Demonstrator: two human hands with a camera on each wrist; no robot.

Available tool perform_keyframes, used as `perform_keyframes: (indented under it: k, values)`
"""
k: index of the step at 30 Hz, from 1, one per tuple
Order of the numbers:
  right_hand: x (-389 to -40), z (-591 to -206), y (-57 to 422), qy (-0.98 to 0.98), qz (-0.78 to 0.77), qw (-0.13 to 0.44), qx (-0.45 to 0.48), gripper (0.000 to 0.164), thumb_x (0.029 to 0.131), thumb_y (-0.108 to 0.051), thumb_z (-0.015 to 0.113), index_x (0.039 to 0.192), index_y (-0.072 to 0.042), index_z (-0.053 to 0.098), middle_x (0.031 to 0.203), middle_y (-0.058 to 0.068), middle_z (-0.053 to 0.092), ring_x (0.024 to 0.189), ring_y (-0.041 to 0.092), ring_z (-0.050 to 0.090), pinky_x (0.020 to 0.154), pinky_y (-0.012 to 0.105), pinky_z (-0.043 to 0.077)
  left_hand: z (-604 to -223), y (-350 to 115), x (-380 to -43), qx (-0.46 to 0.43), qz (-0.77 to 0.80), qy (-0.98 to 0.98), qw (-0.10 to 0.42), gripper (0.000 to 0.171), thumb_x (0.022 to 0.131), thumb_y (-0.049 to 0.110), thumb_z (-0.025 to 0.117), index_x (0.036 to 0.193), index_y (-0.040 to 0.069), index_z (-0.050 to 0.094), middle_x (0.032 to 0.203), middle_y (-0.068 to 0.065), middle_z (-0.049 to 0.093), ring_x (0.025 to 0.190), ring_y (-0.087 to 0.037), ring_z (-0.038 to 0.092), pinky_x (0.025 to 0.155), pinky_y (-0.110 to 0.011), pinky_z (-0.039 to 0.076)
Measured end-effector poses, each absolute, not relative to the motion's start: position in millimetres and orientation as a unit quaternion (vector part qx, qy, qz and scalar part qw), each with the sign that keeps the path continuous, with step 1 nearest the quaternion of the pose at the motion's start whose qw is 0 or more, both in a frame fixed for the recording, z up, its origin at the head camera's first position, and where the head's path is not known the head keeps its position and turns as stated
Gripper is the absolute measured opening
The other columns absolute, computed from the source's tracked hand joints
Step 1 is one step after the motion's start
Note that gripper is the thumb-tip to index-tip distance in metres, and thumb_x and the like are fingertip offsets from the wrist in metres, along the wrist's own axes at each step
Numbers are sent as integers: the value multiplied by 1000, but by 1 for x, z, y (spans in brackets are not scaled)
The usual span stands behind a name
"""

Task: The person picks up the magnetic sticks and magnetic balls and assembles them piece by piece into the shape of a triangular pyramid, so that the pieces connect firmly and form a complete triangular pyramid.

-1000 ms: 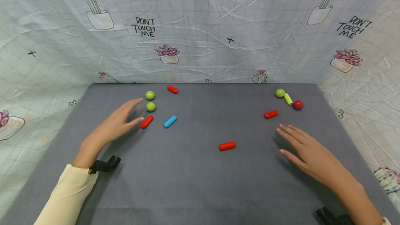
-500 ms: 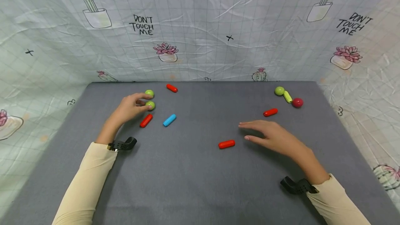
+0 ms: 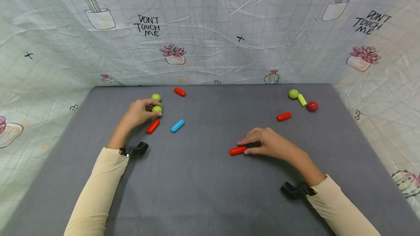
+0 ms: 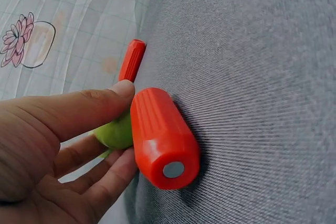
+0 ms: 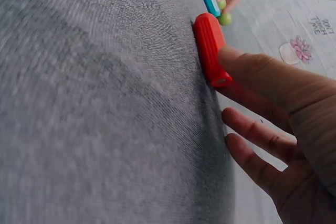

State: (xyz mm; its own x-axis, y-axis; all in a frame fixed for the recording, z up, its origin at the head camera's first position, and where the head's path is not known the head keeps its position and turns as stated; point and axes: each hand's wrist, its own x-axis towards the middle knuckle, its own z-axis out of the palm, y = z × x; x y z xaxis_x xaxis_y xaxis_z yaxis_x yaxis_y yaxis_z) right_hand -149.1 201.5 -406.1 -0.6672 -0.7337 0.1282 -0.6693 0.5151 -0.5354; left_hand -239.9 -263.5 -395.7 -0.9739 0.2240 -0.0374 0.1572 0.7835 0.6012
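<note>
Now both hands have arrived at a piece, and this I count as the main change. One second ago, the right hand (image 3: 267, 142) was flat and well apart from the middle red rod (image 3: 237, 151); at this moment its thumb and forefinger are bent around the right end of that rod, and I judge that it is pinched. The left hand (image 3: 137, 112) was beside the green balls with its fingers spread; now thumb and fingers are closed on the near green ball (image 3: 156, 109), with the far green ball (image 3: 156, 97) just behind. For the work, I understand it so: the reaching is done on both sides and the grip is only beginning, because ball and rod lie at the same places on the worktop (image 3: 203, 188).

From the head view alone, I could not tell what is under the left palm. The left wrist view shows me fingers below the ball, and also a grey disc (image 4: 174, 169) in the end of the left red rod (image 4: 163, 135), which the head view does not let me see. The right wrist view shows the thumb lying against the middle red rod. Only the head view, however, gives me the red ball (image 3: 312, 106) and the yellow-green rod (image 3: 302, 100) far on the right
</note>
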Motion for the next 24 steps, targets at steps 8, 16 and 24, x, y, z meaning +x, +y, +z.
perform_keyframes:
  k: [8, 16, 24]
  values:
    - [-153, -408, 198, 857, -298, 57, -416, 29, 82, -17, 86, 111, -16, 81, 108, -7, 77, 105, 16, 67, 90, 39, 56, -398, -266, -238, 89, 335, 937, 50, 37, 89, 18, 81, 123, 5, 73, 117, -22, 71, 104, -32, 67, 85, -39, 50]
    - [-153, -408, 197, 870, -294, 57, -392, 27, 84, -16, 85, 110, -18, 81, 106, -7, 76, 102, 14, 68, 86, 36, 57, -398, -266, -240, 83, 337, 936, 58, 39, 90, 18, 81, 125, 6, 72, 119, -23, 70, 106, -32, 66, 87, -40, 50]
    - [-153, -407, 198, 886, -294, 67, -352, 23, 86, -19, 83, 110, -20, 81, 104, -5, 76, 90, 10, 68, 76, 32, 57, -396, -263, -241, 68, 332, 938, 75, 45, 89, 15, 81, 130, 2, 67, 124, -25, 67, 115, -38, 64, 97, -51, 49]
